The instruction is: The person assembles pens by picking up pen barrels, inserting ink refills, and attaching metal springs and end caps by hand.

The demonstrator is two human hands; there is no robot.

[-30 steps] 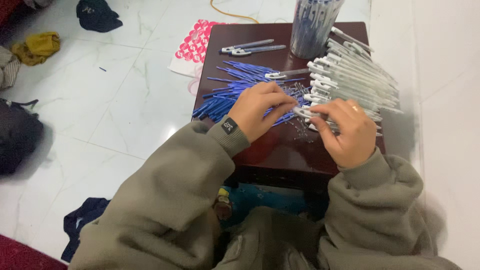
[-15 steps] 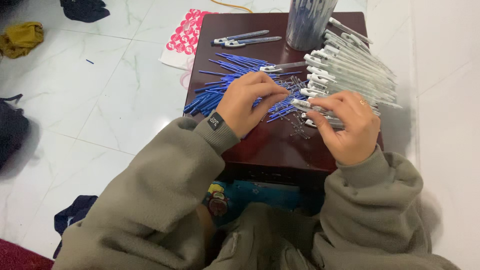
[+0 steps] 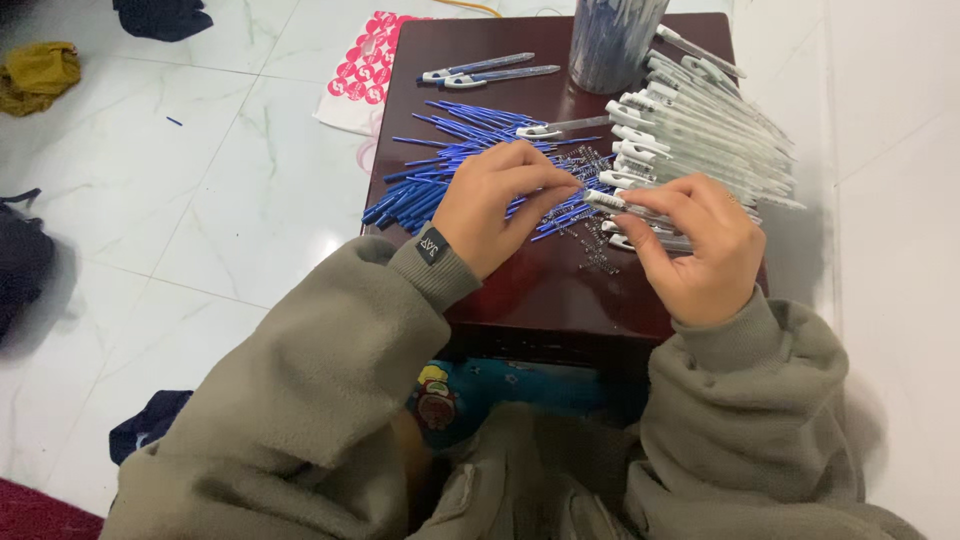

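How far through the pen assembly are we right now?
Done: a big stack of white pens lies on the right of the dark table. In hand: the right hand holds a white pen barrel that the left hand meets at its tip. Left: a pile of blue refills and loose springs.

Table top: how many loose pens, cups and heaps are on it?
Loose pens: 3 (two at the back, one on the refills)
Cup: 1
Heaps: 3 (blue refills, white pens, springs)
Total: 7
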